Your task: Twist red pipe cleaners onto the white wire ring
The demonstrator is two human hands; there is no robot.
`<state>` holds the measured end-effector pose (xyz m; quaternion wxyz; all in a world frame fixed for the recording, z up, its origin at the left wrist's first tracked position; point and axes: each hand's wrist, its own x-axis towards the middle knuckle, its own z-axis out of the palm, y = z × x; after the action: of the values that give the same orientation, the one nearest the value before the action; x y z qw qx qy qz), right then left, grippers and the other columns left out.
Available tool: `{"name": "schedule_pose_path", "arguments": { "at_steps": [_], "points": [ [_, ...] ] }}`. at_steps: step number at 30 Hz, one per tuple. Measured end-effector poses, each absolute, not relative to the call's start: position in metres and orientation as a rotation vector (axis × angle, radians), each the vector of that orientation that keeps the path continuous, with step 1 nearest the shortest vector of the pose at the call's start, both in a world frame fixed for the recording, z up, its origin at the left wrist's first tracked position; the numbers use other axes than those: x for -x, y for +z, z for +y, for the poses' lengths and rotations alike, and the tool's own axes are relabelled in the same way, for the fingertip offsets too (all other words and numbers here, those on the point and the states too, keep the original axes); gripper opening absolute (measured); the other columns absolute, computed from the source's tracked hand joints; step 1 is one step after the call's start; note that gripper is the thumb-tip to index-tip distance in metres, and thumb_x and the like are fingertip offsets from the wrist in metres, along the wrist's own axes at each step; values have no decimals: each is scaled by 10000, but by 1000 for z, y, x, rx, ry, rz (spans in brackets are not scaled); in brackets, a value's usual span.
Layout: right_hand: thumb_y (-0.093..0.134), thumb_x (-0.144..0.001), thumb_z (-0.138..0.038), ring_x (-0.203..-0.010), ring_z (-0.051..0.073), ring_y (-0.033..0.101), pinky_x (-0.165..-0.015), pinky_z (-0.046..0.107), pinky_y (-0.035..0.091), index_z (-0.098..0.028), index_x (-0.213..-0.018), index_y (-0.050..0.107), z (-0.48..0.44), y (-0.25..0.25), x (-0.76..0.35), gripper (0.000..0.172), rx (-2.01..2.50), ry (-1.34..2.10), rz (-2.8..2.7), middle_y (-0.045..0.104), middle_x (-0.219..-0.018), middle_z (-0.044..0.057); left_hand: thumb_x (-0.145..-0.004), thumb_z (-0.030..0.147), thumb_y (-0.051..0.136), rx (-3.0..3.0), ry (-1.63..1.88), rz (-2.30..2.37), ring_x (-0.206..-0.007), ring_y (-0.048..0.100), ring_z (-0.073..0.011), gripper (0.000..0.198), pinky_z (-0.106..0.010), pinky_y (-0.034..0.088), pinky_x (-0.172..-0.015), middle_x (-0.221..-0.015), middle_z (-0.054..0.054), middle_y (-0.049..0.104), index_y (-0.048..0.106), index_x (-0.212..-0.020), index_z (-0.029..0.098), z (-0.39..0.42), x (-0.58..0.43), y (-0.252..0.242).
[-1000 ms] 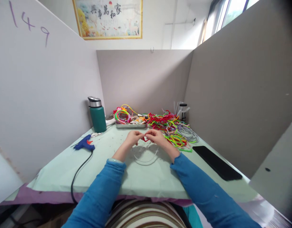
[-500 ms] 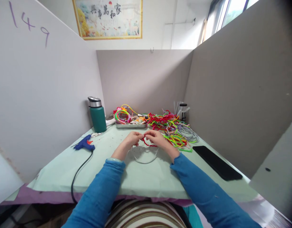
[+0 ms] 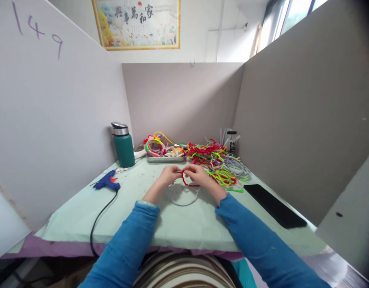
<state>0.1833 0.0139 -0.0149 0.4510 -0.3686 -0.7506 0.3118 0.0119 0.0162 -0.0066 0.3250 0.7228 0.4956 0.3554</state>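
Grey partitions stand around our pale green counter. Over its middle, a red fuzzy strand curves down from its upper end, which meets a thin white hoop; the hoop arcs below it. We pinch the hoop in our left hand, its grip narrow, and nip the strand in our right hand, the two almost touching. Just beyond them we see a metal tray of small pieces, a many-coloured band at its left end, and beside it a tangled heap of fuzzy stems. Farther out we have a blue glue gun and a green bottle on our left, and a flat black slab on our right.
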Motion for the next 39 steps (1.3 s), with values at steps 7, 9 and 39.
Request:
{"name": "schedule_pose_path", "arguments": {
  "at_steps": [7, 9, 39],
  "points": [
    [561, -735, -309, -524, 93, 443, -483, 212, 332, -155, -823, 639, 16, -17, -183, 194, 900, 782, -1847, 551, -621, -17, -724, 335, 612, -2240, 991, 1459, -726, 584, -159, 222, -247, 421, -667, -755, -25, 683, 701, -799, 145, 18, -13, -6],
    [556, -732, -301, -523, 94, 443, -483, 213, 329, -155, -827, 641, 17, -17, -183, 194, 908, 778, -1853, 558, -630, -13, -745, 338, 601, -2271, 1001, 1453, -751, 597, -166, 224, -252, 425, -688, -801, -36, 697, 696, -827, 152, 18, -13, -7],
    [586, -760, -501, -601, 121, 493, -548, 232, 362, -147, -679, 608, 20, -21, -185, 364, 987, 778, -1913, 592, -650, 16, -804, 254, 489, -2440, 987, 1448, -659, 562, -141, 247, -225, 365, -613, -752, -33, 693, 723, -860, 200, 11, -13, -6]
  ]
}}
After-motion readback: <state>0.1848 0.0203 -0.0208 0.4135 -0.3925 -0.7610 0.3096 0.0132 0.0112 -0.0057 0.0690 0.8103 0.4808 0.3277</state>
